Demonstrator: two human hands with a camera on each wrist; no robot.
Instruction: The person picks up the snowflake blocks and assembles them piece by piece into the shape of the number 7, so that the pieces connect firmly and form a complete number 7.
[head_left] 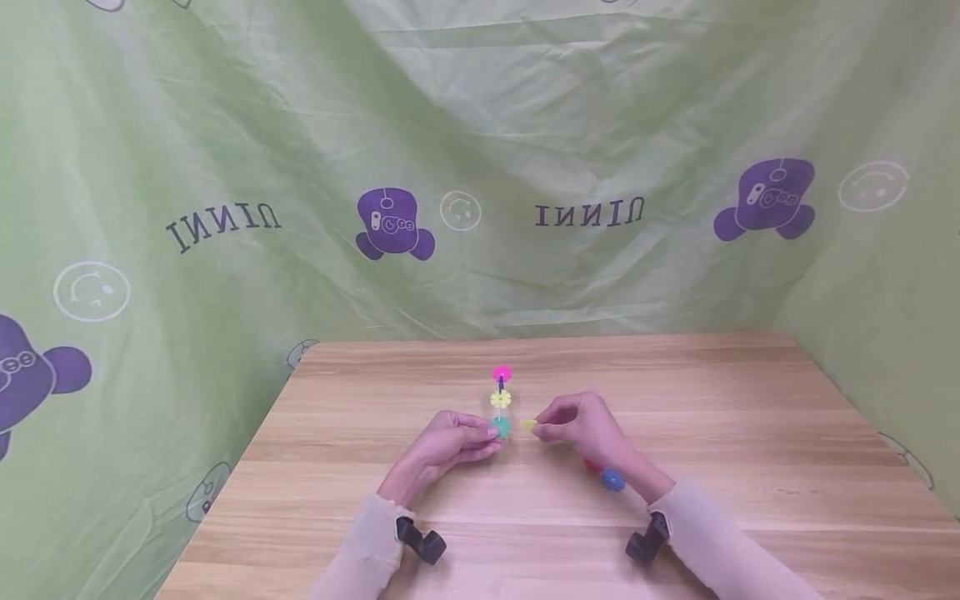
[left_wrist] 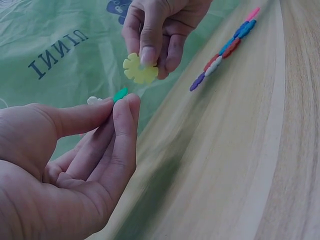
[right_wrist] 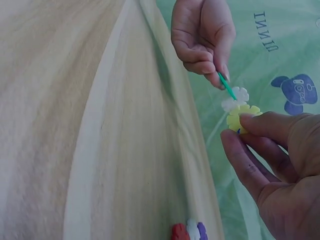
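My left hand [head_left: 450, 443] pinches a green notched plastic disc [head_left: 502, 427] between thumb and fingertips. That disc ends a short chain of interlocking discs, with a white disc [right_wrist: 240, 95], a yellow disc [head_left: 500, 399], a dark one [head_left: 501, 383] and a pink disc [head_left: 502, 373] beyond it. To its right, my right hand [head_left: 588, 425] holds a loose yellow disc [left_wrist: 140, 70] by its edge, thumb on its flat face. In the head view a small gap separates this disc from the green one. The left fingers hide part of the green disc.
On the wooden table [head_left: 712, 417], below my right forearm, lies a row of discs, including a blue disc [head_left: 612, 480], a red disc [left_wrist: 231, 47] and a purple disc [left_wrist: 197, 82]. The forearm partly covers the row. A green printed cloth [head_left: 480, 125] hangs behind the table.
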